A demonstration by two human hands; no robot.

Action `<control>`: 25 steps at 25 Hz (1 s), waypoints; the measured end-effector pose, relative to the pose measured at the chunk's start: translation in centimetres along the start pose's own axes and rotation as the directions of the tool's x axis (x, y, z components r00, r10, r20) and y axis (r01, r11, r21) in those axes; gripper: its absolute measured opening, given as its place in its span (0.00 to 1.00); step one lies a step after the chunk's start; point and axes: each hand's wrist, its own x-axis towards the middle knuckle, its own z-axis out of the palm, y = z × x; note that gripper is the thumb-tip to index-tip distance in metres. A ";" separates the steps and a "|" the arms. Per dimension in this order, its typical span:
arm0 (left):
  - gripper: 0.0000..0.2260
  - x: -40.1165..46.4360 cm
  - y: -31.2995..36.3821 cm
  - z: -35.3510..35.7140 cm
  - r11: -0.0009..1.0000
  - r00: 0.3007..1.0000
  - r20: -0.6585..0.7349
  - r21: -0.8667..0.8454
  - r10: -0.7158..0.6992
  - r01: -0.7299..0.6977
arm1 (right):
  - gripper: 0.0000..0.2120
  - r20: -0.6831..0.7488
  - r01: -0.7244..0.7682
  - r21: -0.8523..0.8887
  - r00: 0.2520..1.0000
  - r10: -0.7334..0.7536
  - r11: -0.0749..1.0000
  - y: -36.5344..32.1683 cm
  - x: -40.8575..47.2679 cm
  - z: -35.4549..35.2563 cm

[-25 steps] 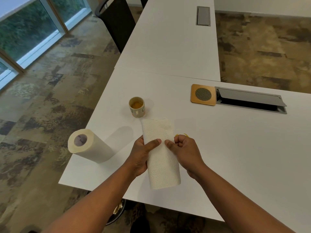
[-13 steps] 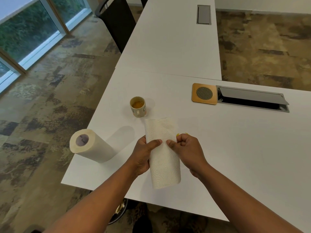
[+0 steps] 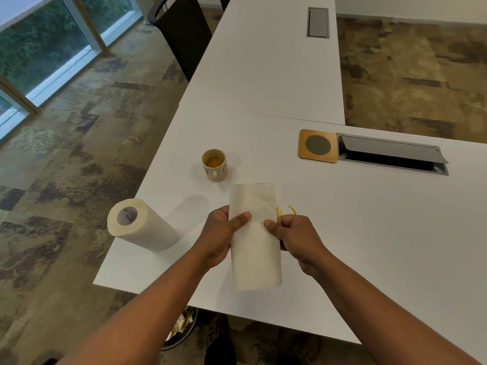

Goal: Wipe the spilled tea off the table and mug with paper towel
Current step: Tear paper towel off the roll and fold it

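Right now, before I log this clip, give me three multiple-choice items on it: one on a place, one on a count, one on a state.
1. Where is the paper towel roll?
A. Near the table's left edge, lying on its side
B. Upright beside the coaster
C. On the floor

2. How many hands hold the folded paper towel sheet?
A. None
B. One
C. Two

3. What is the state of the mug?
A. Tipped over
B. Upright with tea inside
C. Upright and empty

Answers:
1 A: its core faces the camera, left of the left hand.
2 C: the left hand and right hand both pinch it.
3 B: amber liquid shows inside.
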 end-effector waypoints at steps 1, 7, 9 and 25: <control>0.11 0.1 0.2 -0.1 0.999 0.999 -0.046 0.024 0.024 -0.023 | 0.18 0.000 0.001 0.007 1.000 -0.001 1.000 -0.1 0.0 -0.1; 0.10 0.2 0.2 -0.1 0.969 0.927 -0.288 0.129 0.242 -0.213 | 0.20 0.006 0.008 0.002 1.000 -0.008 1.000 0.3 0.0 -0.1; 0.10 0.2 0.5 -0.3 0.952 0.914 -0.280 0.171 0.294 -0.254 | 0.18 -0.001 0.011 0.022 1.000 -0.011 1.000 0.4 -0.1 -0.2; 0.10 -0.1 0.4 -0.6 0.969 0.975 -0.044 0.128 0.220 -0.213 | 0.15 -0.013 0.009 0.075 1.000 -0.008 0.997 0.7 -0.1 -1.0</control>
